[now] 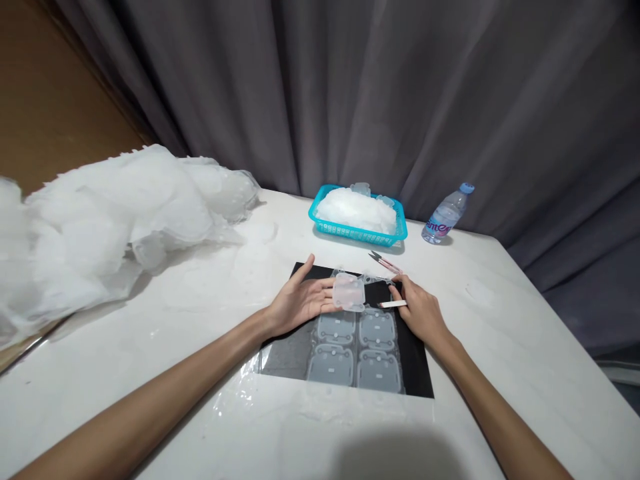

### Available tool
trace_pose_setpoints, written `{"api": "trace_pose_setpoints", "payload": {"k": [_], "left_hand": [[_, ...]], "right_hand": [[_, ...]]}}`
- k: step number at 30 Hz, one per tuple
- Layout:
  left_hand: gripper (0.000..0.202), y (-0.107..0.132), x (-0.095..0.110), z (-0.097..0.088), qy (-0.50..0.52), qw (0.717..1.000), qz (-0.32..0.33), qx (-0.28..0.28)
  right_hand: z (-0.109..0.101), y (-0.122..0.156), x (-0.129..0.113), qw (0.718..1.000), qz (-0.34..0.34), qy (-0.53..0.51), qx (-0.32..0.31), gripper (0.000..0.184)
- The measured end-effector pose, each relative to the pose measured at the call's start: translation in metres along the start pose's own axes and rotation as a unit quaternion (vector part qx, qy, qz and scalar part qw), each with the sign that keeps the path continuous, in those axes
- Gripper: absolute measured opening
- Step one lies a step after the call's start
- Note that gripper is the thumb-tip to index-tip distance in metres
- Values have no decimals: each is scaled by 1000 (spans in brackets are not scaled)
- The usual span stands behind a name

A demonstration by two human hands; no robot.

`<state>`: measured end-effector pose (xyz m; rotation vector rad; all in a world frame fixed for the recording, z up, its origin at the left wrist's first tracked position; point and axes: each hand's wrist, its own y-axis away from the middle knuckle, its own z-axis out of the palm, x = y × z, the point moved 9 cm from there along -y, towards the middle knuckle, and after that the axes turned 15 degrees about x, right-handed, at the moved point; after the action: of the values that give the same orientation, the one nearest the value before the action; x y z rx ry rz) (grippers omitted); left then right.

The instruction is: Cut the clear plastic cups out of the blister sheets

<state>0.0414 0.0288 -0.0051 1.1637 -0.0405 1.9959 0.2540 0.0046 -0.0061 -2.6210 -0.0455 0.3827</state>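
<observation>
My left hand [305, 300] lies palm up with its fingers stretched out and the thumb apart. A frosted, see-through plastic piece [349, 292] rests over its fingertips, and the fingers show pinkish through it. My right hand [419, 308] is closed on a slim white stick-like tool [394, 304], whose dark end points left towards the piece; its exact kind is unclear. Below both hands, several similar joined plastic pieces [379, 370] lie in two columns on a black mat [417, 373]. Just beyond my right hand lie small thread snips [385, 261] with dark blades.
A turquoise basket [360, 235] with white, cloudy plastic material stands at the back. To its right is a water bottle [445, 217]. Large bundles of white plastic bags [115, 227] cover the table's left side. A grey curtain [340, 87] hangs behind the white table [500, 313].
</observation>
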Motion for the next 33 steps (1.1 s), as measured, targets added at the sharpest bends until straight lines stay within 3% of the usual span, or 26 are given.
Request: {"api": "trace_pose_setpoints", "payload": {"k": [8,14,20,23,25,28,30,33], "left_hand": [[91,1,-3,-2,23,1000,-13,-15],[107,2,0,5,55,998,-10,-41],[107,3,1,6,51,998,-11,-42],[108,4,-1,4,31,999,-3,-24],[99,0,1,-3,-4,1000,14,20],[69,-18,30,-15,-129,978,96,130],[53,-38,73,-11,-203,945,176,185],[41,-83,145,8,-229,912,260,218]], "right_hand": [[0,0,-1,1000,-5,-2,8,25],[-1,0,0,1000,-5,0,6,24],[1,0,0,1000,-7,2,9,23],[2,0,-2,1000,-13,-10,19,25],[3,0,-3,999,-17,-19,29,25],[7,-2,-6,999,-24,-30,37,24],[10,-3,-7,998,-27,-34,39,22],[10,-5,-9,998,-28,-33,43,19]]}}
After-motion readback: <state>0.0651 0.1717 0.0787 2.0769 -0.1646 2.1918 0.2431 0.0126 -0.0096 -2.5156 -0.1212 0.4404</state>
